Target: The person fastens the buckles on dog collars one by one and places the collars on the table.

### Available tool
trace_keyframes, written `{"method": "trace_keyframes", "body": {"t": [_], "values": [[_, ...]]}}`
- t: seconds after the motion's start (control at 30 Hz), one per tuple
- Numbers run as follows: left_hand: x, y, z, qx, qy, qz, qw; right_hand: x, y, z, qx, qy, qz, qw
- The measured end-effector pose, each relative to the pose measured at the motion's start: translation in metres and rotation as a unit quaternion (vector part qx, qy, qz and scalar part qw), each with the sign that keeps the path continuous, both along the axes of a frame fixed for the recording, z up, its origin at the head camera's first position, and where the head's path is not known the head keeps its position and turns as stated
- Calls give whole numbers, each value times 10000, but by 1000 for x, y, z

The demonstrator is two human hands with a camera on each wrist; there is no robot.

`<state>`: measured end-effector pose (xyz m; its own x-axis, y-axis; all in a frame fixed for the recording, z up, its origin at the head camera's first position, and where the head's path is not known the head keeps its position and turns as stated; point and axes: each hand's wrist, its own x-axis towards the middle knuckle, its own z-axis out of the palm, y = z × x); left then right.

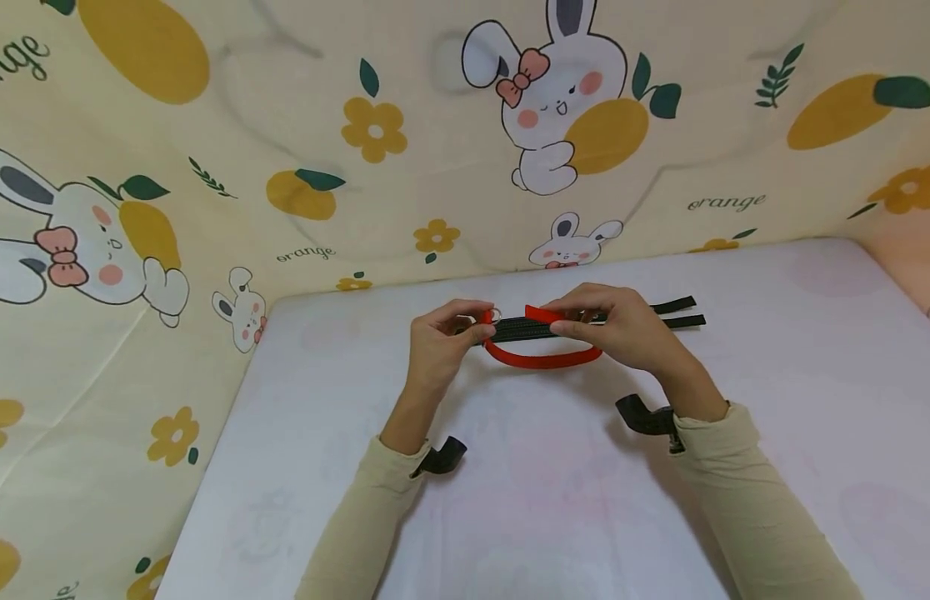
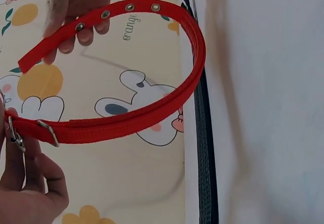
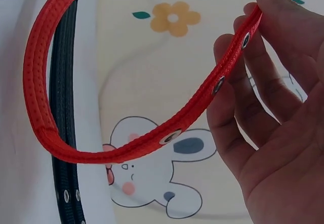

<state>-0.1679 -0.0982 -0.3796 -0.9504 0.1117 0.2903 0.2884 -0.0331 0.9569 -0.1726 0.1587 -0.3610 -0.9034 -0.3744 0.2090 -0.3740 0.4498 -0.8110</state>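
A red collar [image 1: 543, 361] with metal eyelets and a metal buckle [image 2: 16, 134] bows in an open loop between both hands. My left hand [image 1: 438, 342] pinches the buckle end, next to a metal ring [image 2: 49, 133]. My right hand [image 1: 622, 325] pinches the strap near its free tip [image 2: 31, 59] between thumb and fingers. In the left wrist view the loop [image 2: 131, 125] curves out toward the table, its two ends apart. Behind the red collar in the head view, black collars [image 1: 519, 328] with eyelets lie side by side on the table, partly covered by the hands.
The white tabletop [image 1: 525, 483] meets a cloth wall [image 1: 435, 125] printed with rabbits and oranges along its back edge. A dark camera mount [image 1: 444, 457] juts from the left wrist, another mount [image 1: 645, 415] from the right. Light sleeves [image 1: 750, 492] cover both forearms.
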Motion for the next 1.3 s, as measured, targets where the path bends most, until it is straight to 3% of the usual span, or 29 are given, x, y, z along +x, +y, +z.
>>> {"method": "trace_keyframes", "body": {"t": [0.23, 0.5, 0.73, 1.0, 1.3], "values": [[2, 5, 0, -232, 65, 58, 9997, 4, -8, 2, 100, -63, 128, 9998], [5, 4, 1, -259, 520, -99, 9983, 9, -14, 7, -81, 237, 259, 9994], [8, 4, 1, 28, 627, -77, 9980, 10, -14, 9, 26, 353, 261, 9990], [8, 6, -2, 160, 743, -324, 9966, 13, -17, 12, -115, 410, 366, 9984], [9, 8, 0, 352, 897, -140, 9952, 14, -15, 12, -45, 395, 361, 9986]]}}
